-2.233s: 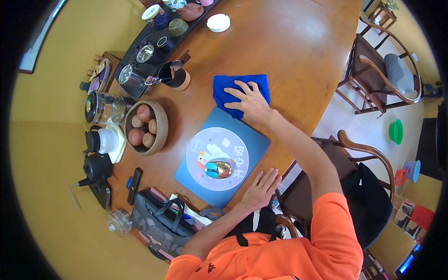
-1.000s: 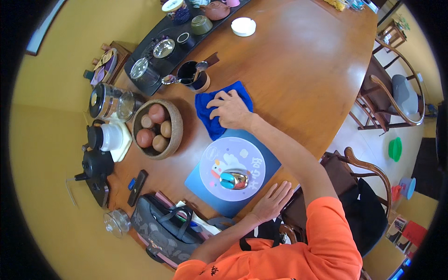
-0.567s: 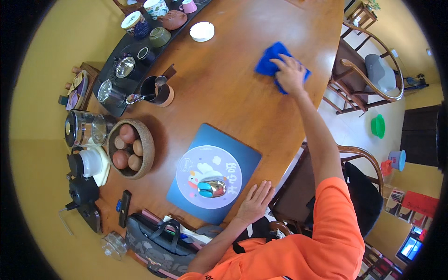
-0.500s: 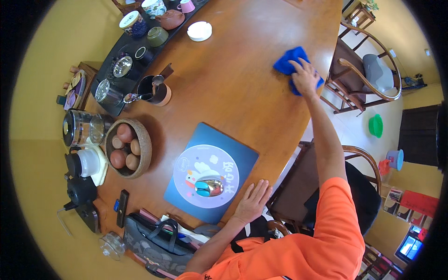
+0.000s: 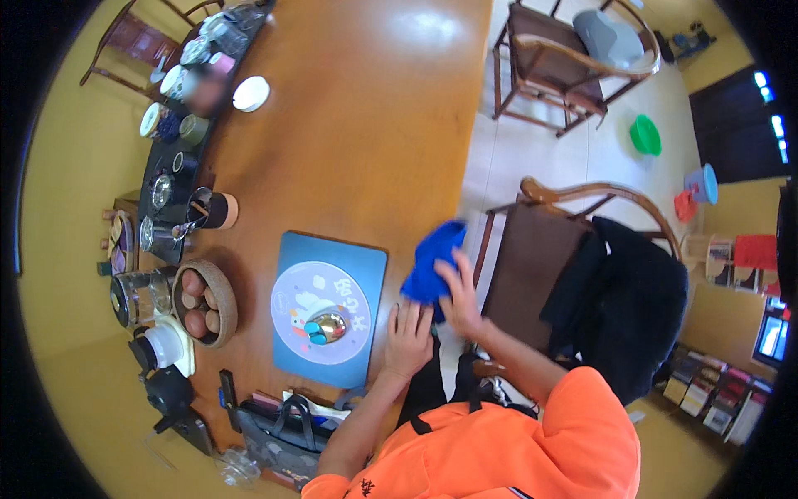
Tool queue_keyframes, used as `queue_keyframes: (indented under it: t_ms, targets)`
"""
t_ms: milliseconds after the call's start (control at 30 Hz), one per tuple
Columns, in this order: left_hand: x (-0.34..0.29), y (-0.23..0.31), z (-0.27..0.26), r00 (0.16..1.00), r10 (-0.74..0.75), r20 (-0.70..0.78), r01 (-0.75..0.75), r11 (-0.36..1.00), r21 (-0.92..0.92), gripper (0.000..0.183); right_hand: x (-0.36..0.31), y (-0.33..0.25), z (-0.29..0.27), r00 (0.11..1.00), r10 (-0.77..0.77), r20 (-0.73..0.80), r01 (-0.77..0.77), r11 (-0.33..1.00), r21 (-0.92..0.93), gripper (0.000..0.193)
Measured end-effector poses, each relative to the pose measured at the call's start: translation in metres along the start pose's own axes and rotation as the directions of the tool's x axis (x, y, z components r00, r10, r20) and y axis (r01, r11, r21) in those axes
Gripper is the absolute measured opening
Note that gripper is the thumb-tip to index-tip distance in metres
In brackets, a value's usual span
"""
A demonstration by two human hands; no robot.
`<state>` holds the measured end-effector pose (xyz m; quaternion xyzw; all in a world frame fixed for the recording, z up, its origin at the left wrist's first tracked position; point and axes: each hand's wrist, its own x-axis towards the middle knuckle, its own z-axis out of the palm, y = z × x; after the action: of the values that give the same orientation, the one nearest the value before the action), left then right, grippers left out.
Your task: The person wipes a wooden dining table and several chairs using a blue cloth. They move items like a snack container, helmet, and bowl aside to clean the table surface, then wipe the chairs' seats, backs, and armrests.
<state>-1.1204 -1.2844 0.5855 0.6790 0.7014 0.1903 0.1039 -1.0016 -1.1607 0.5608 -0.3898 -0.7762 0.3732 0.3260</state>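
Roughly, left to right across the wooden bench (image 5: 349,125), seen from above my head:

Far left edge: a dark tray (image 5: 170,158) with small cups and lidded glass jars runs along the bench; a white round lid (image 5: 250,93) lies just beside it.

Below the tray: a dark cup on a cork coaster (image 5: 213,209), then a woven bowl (image 5: 205,303) of round brown and reddish pieces, with a glass jar (image 5: 133,298) just left of it.

Lower left corner: a white pot (image 5: 164,345), a black kettle (image 5: 170,389) and a dark bag (image 5: 278,428) at the near edge.

Centre: a blue mat (image 5: 366,264) with a pale printed circle; a small shiny gold and turquoise object (image 5: 325,327) rests on the circle.

Left hand (image 5: 408,339): lies flat, palm down, on the bench at the mat's right edge, fingers spread and holding nothing.

Blue cloth (image 5: 431,264): bunched at the near right edge of the bench, just right of the mat, partly overhanging the edge.

Right hand (image 5: 460,293): fingers pressed onto the lower part of the blue cloth, gripping it against the bench edge.

Right of the bench: a wooden armchair (image 5: 540,274) with a black garment (image 5: 628,308) draped over it; a second wooden chair (image 5: 573,58) farther off; a green bowl (image 5: 644,135) on the floor.
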Motion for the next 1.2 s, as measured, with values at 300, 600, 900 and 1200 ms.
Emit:
queue_keyframes:
  t_ms: [300,600,900,1200]
  targets:
    - [0.008,0.005,-0.004,0.997,0.079,0.003,-0.079,0.991,-0.111,0.062,0.146,0.141,0.024,0.829,0.537,-0.154,-0.314,0.677,0.666,0.045]
    - [0.004,0.01,-0.015,0.998,0.023,-0.064,-0.036,0.976,-0.213,0.051,-0.2,-0.043,0.123,0.707,0.662,0.247,-0.683,0.55,0.481,0.051]
    - [-0.001,0.01,-0.003,0.997,0.043,-0.065,-0.045,0.999,-0.03,0.046,-0.213,-0.061,-0.039,0.514,0.379,0.769,-0.857,0.248,0.451,0.038]
    - [0.005,0.017,-0.004,0.995,0.073,-0.073,-0.072,0.997,0.021,0.047,-0.237,0.042,-0.09,0.676,0.463,0.573,-0.155,0.85,-0.503,0.042]
